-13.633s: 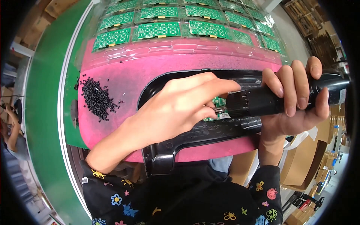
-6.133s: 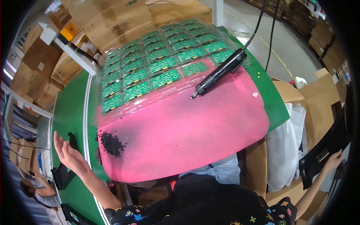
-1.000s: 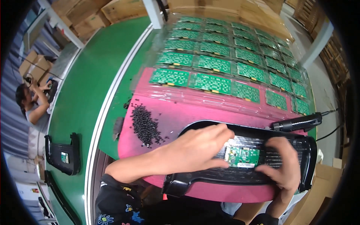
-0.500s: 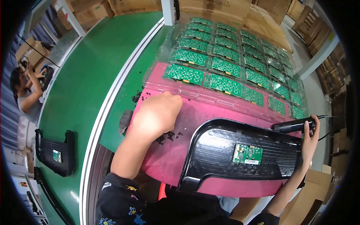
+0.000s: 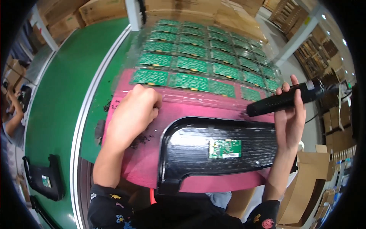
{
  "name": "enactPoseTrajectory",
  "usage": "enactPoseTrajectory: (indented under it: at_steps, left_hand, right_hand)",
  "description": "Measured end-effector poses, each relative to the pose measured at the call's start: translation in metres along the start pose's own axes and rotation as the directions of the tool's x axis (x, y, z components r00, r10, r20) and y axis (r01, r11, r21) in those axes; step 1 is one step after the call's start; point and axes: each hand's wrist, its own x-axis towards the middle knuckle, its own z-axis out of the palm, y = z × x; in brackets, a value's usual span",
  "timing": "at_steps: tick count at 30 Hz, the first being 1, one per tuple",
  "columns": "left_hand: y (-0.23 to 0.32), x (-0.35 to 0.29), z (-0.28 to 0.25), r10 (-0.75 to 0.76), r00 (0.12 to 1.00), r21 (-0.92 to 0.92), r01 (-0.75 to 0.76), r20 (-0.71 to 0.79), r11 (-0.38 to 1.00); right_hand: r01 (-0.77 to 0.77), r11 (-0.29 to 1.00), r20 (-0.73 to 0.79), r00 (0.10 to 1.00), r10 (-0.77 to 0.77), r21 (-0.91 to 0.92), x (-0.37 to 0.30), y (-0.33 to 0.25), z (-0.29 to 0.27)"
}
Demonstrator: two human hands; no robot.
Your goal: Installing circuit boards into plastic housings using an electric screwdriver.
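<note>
My right hand (image 5: 291,128) is wrapped around a black electric screwdriver (image 5: 272,104), which is held nearly level with its narrower end toward the left. Below it lies a curved black plastic housing (image 5: 187,147) with a small green circuit board (image 5: 225,149) on its inner face. My left hand (image 5: 131,114) is closed above the pink mat (image 5: 141,173), its fingers curled under. Whatever its fingertips may hold is hidden. Small black pieces, apparently screws (image 5: 142,141), lie scattered beside that wrist.
Clear plastic trays (image 5: 190,98) filled with green circuit boards (image 5: 190,81) cover the far side. To the left runs a green conveyor belt (image 5: 76,95) carrying another black housing (image 5: 53,183). A person (image 5: 14,114) works beyond it. An open cardboard box (image 5: 305,187) stands at lower right.
My right hand has lifted the screwdriver from beside the housing's right end, and it now sits higher. My left hand has risen slightly toward the trays. The whole view has shifted.
</note>
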Motion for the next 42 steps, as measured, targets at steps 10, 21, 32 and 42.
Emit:
enactPoseTrajectory:
  at_steps: [10, 21, 32, 42]
  left_hand:
    - [0.057, 0.008, 0.049, 0.396, 0.912, -0.763, -0.329, -0.105, 0.556]
    - [0.062, 0.004, 0.059, 0.203, 0.946, -0.928, 0.176, 0.251, 0.33]
    - [0.057, 0.003, 0.064, 0.195, 0.945, -0.957, 0.229, 0.262, 0.177]
    - [0.059, 0.004, 0.065, 0.203, 0.926, -0.938, 0.278, 0.319, 0.206]
  right_hand:
    - [-0.144, 0.823, 0.197, 0.98, 0.039, 0.549, -0.049, 0.015, 0.017]
    - [-0.032, 0.827, 0.234, 0.965, -0.121, 0.561, -0.054, 0.003, 0.011]
    - [0.094, 0.853, 0.124, 0.976, -0.181, 0.513, -0.063, -0.001, 0.019]
    - [0.115, 0.881, 0.155, 0.966, -0.207, 0.459, -0.069, -0.005, 0.023]
